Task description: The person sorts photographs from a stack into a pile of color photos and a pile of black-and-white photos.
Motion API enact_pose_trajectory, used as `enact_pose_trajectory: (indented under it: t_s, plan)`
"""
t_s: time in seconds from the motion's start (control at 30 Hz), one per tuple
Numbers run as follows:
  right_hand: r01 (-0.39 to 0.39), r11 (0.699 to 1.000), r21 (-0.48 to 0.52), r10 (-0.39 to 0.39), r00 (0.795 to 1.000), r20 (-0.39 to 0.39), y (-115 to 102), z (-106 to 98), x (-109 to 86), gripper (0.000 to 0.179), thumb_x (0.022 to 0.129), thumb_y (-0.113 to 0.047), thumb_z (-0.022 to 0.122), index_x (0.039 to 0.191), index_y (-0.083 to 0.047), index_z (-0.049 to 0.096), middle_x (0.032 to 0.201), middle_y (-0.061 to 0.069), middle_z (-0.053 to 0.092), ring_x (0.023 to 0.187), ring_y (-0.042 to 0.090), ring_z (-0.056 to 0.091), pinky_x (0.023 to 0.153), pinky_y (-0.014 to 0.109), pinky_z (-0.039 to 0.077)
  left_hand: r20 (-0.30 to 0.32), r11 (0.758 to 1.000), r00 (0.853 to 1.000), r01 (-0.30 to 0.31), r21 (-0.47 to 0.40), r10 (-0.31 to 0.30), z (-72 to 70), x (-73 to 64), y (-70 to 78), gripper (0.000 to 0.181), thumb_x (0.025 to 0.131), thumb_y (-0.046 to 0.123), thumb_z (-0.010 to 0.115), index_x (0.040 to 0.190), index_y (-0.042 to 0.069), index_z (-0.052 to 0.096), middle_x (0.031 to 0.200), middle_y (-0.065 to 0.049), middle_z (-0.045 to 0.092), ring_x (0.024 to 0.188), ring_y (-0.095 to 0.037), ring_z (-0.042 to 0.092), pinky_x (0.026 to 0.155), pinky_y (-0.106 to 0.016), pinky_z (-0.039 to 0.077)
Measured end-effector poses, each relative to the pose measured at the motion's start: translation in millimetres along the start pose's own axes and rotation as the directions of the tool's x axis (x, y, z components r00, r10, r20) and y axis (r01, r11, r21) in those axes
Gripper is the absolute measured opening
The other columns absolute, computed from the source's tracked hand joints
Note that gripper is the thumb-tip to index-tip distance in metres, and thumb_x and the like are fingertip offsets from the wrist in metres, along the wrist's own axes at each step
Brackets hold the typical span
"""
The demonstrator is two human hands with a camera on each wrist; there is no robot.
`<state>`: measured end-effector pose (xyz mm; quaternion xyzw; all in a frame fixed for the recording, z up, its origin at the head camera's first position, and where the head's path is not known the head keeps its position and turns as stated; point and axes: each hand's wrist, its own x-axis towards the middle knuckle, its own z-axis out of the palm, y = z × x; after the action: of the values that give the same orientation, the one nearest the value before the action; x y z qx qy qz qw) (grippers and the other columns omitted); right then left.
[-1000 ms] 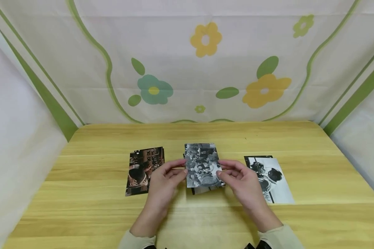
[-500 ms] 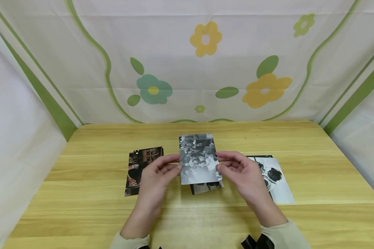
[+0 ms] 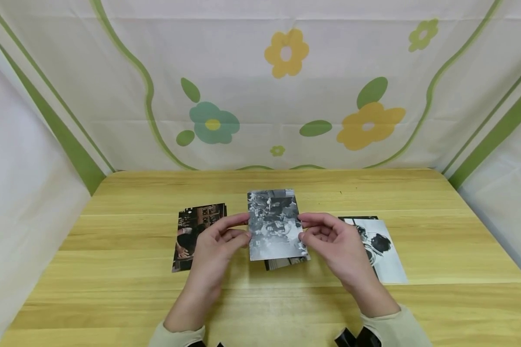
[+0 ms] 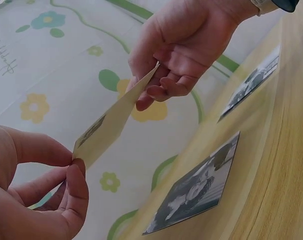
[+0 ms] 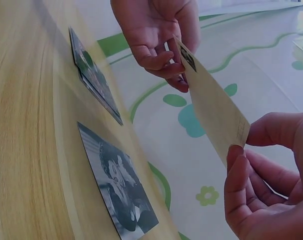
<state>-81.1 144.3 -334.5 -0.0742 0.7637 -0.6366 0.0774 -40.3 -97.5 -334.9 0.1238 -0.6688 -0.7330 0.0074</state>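
Observation:
Between both hands, a black-and-white photo card (image 3: 274,226) with a crowd scene is held up over the middle of the table. My left hand (image 3: 217,246) pinches its left edge between thumb and fingers. On the opposite edge, my right hand (image 3: 332,243) pinches it likewise. The card's pale back (image 4: 114,117), with a small dark picture near one end, shows in the left wrist view. Below it, apart from it, another black-and-white photo card (image 5: 119,185) lies on the table; from the head only its lower edge shows.
To the left lies a small stack of dark photo cards (image 3: 188,241), partly behind the left hand. Overlapping cards (image 3: 388,253) lie to the right, a black-and-white one on top. A white cloth with printed flowers (image 3: 252,96) hangs behind the wooden table (image 3: 113,289).
Both hands have raised the crowd-scene card off the middle of the table and shifted it slightly left. In the last half second it has sunk a little. The side cards stay put.

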Motion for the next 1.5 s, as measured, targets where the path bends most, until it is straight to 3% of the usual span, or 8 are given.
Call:
enact_pose_trajectory:
  t_s: [0.6, 0.83, 1.13, 1.5]
  plan:
    - [-0.002, 1.000, 0.022, 0.001, 1.000, 0.029, 2.4, 0.0, 1.2, 0.045, 0.090, 0.003, 0.076, 0.135, -0.002, 0.069, 0.125, 0.016, 0.069, 0.102, 0.015, 0.069, 0.089, 0.023, 0.062, 0.008, 1.000, 1.000, -0.003, -0.001, 0.003, -1.0, -0.4, -0.5, 0.043, 0.093, -0.005, 0.072, 0.134, 0.008, 0.073, 0.128, -0.005, 0.074, 0.101, -0.015, 0.070, 0.092, -0.027, 0.058]
    - [0.005, 1.000, 0.028, -0.006, 0.999, 0.037, 0.4, -0.7, 0.5, 0.047, 0.090, 0.004, 0.076, 0.135, -0.001, 0.069, 0.129, 0.023, 0.066, 0.103, 0.015, 0.069, 0.089, 0.022, 0.062, 0.009, 1.000, 1.000, 0.002, -0.012, -0.002, -0.6, -0.7, -0.5, 0.043, 0.092, -0.007, 0.072, 0.132, 0.007, 0.074, 0.125, -0.007, 0.075, 0.098, -0.014, 0.070, 0.089, -0.026, 0.058]
    - [-0.012, 1.000, 0.028, 0.011, 0.999, 0.039, 0.4, -0.8, 0.1, 0.048, 0.089, 0.004, 0.076, 0.136, -0.002, 0.069, 0.128, 0.018, 0.067, 0.104, 0.014, 0.068, 0.088, 0.022, 0.061, 0.011, 1.000, 1.000, 0.013, -0.012, -0.013, -1.3, 0.4, -1.7, 0.043, 0.092, -0.007, 0.071, 0.133, 0.009, 0.074, 0.130, -0.005, 0.074, 0.101, -0.014, 0.069, 0.089, -0.026, 0.058]
    - [0.004, 1.000, 0.007, -0.004, 1.000, 0.025, 0.2, -1.8, -0.5, 0.047, 0.090, 0.001, 0.078, 0.136, -0.004, 0.071, 0.127, 0.015, 0.069, 0.104, 0.013, 0.069, 0.090, 0.022, 0.061, 0.013, 1.000, 1.000, 0.006, -0.002, -0.006, -0.6, -0.2, -2.1, 0.043, 0.092, -0.006, 0.072, 0.132, 0.007, 0.074, 0.120, -0.009, 0.075, 0.098, -0.014, 0.070, 0.089, -0.028, 0.059]
